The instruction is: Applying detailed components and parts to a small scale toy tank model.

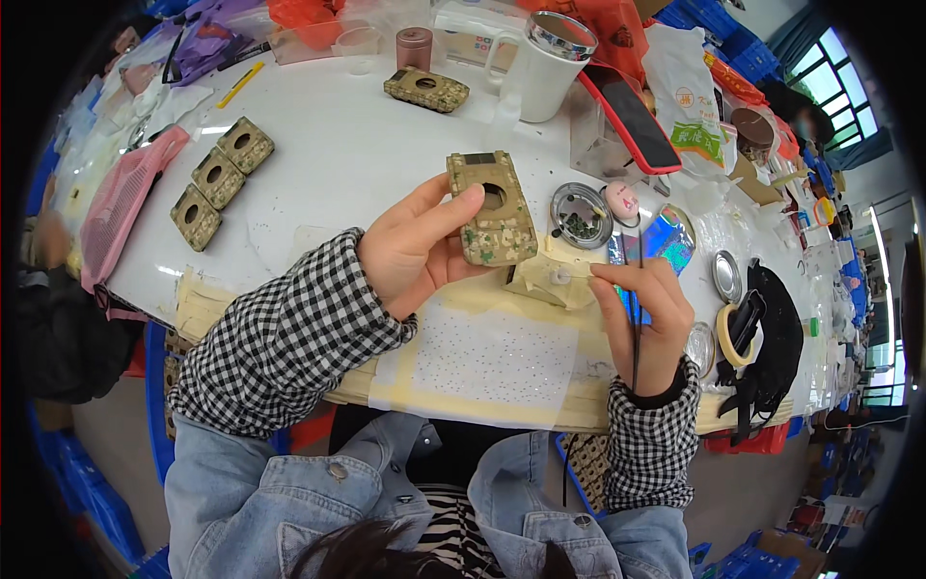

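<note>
The camo shell, a small toy-tank hull with a round hole on top, is lifted above the table, gripped at its edge by the left hand. It looks light, rigid plastic, best held by its sides. The right hand pinches black tweezers. 3 similar blocks lie well left.

On my feed I see a white table with three camouflage-patterned square parts lying in a row at its left, just beside a pink mesh basket. Far back lies another camouflage piece, with a white mug to its right. A red-cased phone leans beside the mug. Nearer, a round metal tin holds small parts, and a tape roll sits at the right edge.
</note>
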A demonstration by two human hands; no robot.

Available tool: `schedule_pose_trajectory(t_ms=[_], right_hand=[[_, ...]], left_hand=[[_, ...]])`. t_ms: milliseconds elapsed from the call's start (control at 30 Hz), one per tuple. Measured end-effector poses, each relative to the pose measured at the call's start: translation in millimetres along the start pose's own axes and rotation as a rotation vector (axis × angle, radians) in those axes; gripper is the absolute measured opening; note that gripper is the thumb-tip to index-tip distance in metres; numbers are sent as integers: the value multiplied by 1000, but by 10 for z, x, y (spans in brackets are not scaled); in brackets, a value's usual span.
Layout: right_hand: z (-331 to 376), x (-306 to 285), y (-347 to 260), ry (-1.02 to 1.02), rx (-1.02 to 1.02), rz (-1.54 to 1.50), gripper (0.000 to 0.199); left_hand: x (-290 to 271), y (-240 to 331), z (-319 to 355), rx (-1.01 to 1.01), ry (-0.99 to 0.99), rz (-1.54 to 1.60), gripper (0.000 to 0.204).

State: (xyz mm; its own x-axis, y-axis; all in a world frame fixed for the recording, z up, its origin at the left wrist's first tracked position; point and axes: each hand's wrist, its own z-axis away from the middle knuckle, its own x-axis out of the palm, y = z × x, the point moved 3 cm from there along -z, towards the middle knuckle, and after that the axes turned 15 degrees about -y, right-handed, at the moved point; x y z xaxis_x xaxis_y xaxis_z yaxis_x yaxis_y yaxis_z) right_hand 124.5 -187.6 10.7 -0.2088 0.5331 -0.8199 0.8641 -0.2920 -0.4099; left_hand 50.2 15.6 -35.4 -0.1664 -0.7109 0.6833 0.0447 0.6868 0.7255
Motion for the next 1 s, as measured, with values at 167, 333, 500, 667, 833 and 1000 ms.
schedule_pose_trajectory(t_ms=[167, 333, 500, 667, 833, 1000], right_hand=[[31, -222, -192, 199, 51, -287, 13], [-213, -147, -312, 156, -76, -377, 9], [-245, 83, -269, 109, 25, -689, 8], [-242, 153, -259, 58, 20, -708, 9], [-247, 176, -251, 52, 27, -698, 10], [-243, 174, -252, 44, 46, -697, 10]], left_hand=[[76, 1, 34, -35, -75, -62, 49], [103, -45, 51, -52, -70, -94, 52], [192, -37, 82, -97, -33, -100, 54], [144, -68, 82, -102, -78, -87, 54], [140, -78, 78, -110, -71, -91, 56], [115, -86, 71, -96, -93, -38, 58]])
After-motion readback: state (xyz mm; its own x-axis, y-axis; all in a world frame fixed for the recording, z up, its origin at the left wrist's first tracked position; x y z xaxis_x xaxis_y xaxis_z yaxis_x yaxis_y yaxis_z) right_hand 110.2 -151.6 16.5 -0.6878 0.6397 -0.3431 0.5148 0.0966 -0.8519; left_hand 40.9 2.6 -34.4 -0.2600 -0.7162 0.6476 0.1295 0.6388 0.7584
